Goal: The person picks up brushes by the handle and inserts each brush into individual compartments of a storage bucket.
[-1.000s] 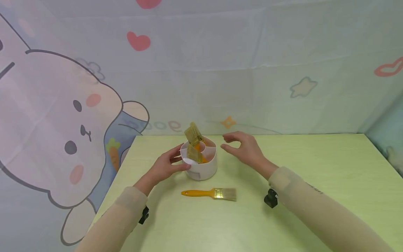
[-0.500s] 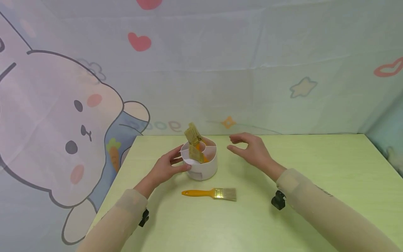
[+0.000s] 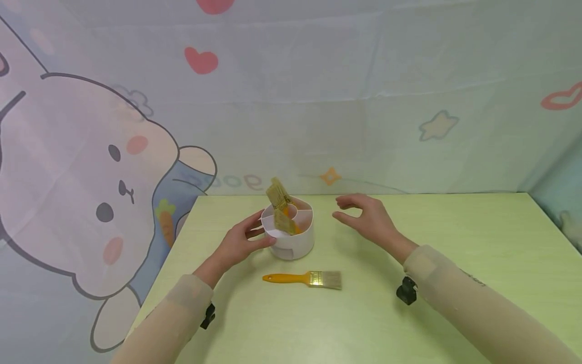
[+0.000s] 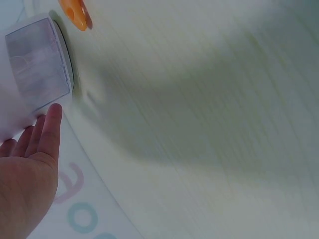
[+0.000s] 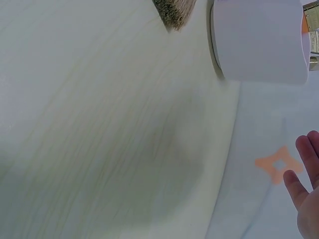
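A white round desk organizer (image 3: 293,245) with several compartments stands near the table's back edge. Paintbrushes with orange handles lean in it, bristles up: a brush (image 3: 284,221) in front and others (image 3: 277,194) behind. My left hand (image 3: 236,242) holds the organizer's left side, thumb at the front and fingers along the far side. In the left wrist view, its fingers (image 4: 50,134) lie against the organizer's wall. To the right of the organizer, my right hand (image 3: 366,217) hovers with nothing in it, fingers loosely curved and thumb apart.
One more paintbrush (image 3: 302,279) lies flat on the pale green table (image 3: 454,253) in front of the organizer, bristles to the right. Behind the table hangs a printed cloth (image 3: 318,101) with a cartoon rabbit.
My right hand has drawn away from the organizer to the right. The front brush inside has tipped slightly to the right. The left hand has stayed at the organizer.
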The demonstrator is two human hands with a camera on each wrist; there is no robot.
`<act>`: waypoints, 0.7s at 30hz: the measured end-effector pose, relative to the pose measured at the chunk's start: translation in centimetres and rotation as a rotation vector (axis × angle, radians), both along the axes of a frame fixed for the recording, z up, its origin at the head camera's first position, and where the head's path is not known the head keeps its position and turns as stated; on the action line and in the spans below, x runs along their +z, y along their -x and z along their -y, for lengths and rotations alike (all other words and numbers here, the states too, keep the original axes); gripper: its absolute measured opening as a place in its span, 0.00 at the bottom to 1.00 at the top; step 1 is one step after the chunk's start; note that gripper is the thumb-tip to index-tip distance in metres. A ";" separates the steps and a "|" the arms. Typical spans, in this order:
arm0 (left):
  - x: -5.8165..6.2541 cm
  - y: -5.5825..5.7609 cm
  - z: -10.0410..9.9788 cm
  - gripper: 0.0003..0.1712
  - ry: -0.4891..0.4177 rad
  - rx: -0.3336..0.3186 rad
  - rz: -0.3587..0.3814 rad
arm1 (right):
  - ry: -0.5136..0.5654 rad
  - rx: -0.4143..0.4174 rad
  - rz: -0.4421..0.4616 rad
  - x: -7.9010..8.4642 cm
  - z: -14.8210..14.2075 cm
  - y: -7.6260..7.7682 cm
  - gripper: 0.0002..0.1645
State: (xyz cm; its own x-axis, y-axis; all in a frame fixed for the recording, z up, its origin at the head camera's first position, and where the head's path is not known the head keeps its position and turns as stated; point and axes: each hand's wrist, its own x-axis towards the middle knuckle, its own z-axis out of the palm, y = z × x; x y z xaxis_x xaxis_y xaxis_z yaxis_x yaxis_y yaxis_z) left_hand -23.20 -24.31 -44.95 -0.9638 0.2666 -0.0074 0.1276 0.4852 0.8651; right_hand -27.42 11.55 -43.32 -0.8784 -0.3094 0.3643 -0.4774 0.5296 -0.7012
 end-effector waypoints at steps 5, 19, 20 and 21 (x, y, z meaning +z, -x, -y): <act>0.2 -0.1 0.0 0.50 0.000 -0.001 0.001 | -0.001 0.002 0.007 -0.2 -0.3 -0.1 0.25; 0.4 0.2 -0.1 0.52 0.004 -0.004 0.029 | -0.061 0.010 0.051 -0.4 -1.8 -0.3 0.29; 0.4 0.2 -0.1 0.52 0.003 -0.003 0.028 | -0.061 0.011 0.053 -0.4 -1.9 -0.3 0.29; 0.3 0.3 -0.1 0.52 0.003 -0.004 0.026 | -0.061 0.012 0.055 -0.4 -2.0 -0.3 0.29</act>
State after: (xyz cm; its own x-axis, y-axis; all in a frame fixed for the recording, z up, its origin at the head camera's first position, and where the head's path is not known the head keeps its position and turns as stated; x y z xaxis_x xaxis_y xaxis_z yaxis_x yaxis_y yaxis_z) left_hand -23.47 -24.23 -44.61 -0.9621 0.2705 -0.0337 0.1066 0.4872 0.8668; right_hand -27.08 13.54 -43.75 -0.8928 -0.3400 0.2956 -0.4453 0.5668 -0.6931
